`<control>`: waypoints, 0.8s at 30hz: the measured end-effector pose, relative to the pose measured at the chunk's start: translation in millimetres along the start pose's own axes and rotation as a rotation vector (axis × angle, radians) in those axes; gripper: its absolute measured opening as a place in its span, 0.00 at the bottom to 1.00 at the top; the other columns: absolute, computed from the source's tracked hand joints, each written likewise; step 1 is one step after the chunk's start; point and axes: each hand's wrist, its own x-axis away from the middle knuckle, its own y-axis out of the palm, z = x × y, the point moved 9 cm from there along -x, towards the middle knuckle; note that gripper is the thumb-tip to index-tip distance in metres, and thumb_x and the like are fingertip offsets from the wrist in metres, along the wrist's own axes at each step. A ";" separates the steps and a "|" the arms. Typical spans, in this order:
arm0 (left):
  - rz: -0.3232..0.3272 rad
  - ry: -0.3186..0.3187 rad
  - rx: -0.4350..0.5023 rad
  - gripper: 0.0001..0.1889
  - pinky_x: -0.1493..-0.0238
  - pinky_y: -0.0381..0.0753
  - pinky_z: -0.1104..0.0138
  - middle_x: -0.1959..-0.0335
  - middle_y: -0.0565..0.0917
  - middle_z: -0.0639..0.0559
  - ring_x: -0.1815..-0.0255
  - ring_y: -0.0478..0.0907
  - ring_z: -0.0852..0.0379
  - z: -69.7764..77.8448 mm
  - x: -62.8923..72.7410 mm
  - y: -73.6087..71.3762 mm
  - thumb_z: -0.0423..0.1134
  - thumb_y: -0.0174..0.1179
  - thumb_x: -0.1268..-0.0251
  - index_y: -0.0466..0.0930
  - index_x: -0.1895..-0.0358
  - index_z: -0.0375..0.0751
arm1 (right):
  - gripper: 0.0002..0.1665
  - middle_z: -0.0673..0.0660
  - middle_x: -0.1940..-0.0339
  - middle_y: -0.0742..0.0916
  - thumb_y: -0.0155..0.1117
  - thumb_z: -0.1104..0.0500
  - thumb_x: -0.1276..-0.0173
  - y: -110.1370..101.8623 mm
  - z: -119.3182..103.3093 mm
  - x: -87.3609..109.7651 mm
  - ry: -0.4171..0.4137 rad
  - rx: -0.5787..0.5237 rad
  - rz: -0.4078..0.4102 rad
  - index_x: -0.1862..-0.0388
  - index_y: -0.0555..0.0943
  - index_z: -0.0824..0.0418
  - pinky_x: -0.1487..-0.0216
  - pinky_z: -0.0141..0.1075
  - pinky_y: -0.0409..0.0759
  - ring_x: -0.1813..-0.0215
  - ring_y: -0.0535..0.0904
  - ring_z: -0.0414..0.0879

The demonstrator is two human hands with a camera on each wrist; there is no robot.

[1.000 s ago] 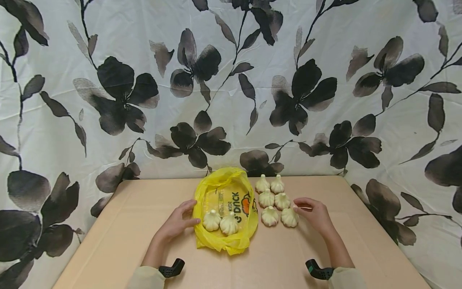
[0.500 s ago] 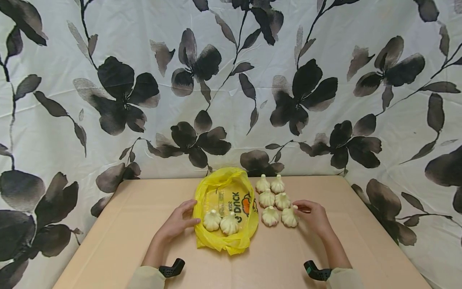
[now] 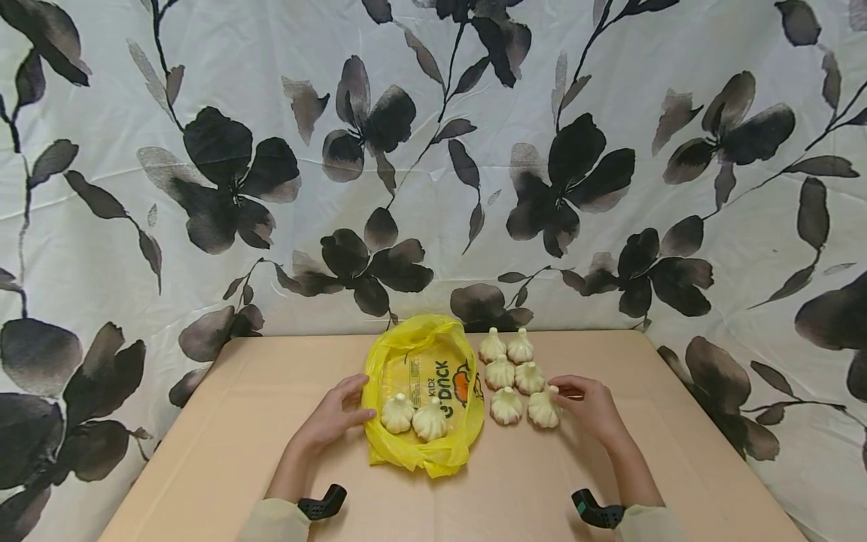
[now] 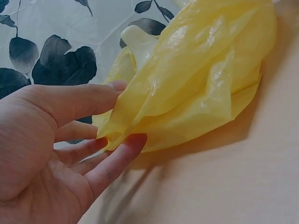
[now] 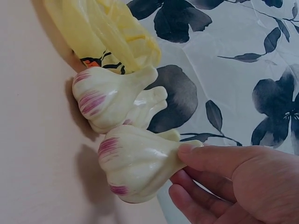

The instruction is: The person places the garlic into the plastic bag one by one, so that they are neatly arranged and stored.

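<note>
A yellow plastic bag (image 3: pixel 467 444) with printed lettering lies with its mouth spread, and two garlic bulbs (image 3: pixel 430 420) sit inside. My left hand (image 3: pixel 330 418) holds the bag's left rim, thumb on one side and fingers on the other in the left wrist view. To the right of the bag, several white garlic bulbs (image 3: pixel 506 406) stand in two columns. My right hand (image 3: pixel 591 406) pinches the stem of the nearest right-hand garlic bulb (image 5: pixel 138 163) between thumb and fingers. That bulb has pink streaks and stands close beside its neighbours.
Everything rests on a light tan table (image 3: pixel 528 482). Behind it hangs a white cloth (image 3: pixel 433 188) with dark flowers, reaching down to the table's far edge. Black wrist devices (image 3: pixel 323 503) sit at both sleeves.
My right hand shifts very slightly at the near right garlic bulb, which moves a touch downward in view. The left hand and the bag stay put.
</note>
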 end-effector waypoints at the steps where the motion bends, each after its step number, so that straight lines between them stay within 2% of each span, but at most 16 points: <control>1: 0.001 -0.003 0.000 0.41 0.26 0.56 0.44 0.24 0.57 0.41 0.26 0.60 0.38 -0.2 0.2 0.0 0.42 0.69 0.43 0.60 0.28 0.36 | 0.16 0.62 0.58 0.88 0.68 0.67 0.40 -0.4 -1.6 0.3 -0.004 -0.002 -0.004 0.52 0.84 0.65 0.60 0.26 0.82 0.57 0.86 0.50; 10: 0.023 -0.024 0.006 0.41 0.27 0.60 0.45 0.24 0.56 0.41 0.27 0.62 0.37 -0.7 0.3 -2.7 0.41 0.69 0.43 0.60 0.28 0.36 | 0.15 0.61 0.59 0.89 0.69 0.68 0.41 -4.6 -15.2 3.2 -0.041 0.003 -0.014 0.53 0.84 0.65 0.59 0.28 0.82 0.58 0.86 0.50; 24: 0.020 -0.019 0.018 0.42 0.27 0.60 0.45 0.24 0.56 0.41 0.27 0.61 0.37 -1.8 -1.1 -0.7 0.41 0.70 0.44 0.60 0.27 0.36 | 0.15 0.59 0.59 0.88 0.69 0.65 0.40 -8.8 -32.6 5.6 -0.075 -0.034 -0.043 0.53 0.84 0.64 0.57 0.28 0.82 0.57 0.85 0.46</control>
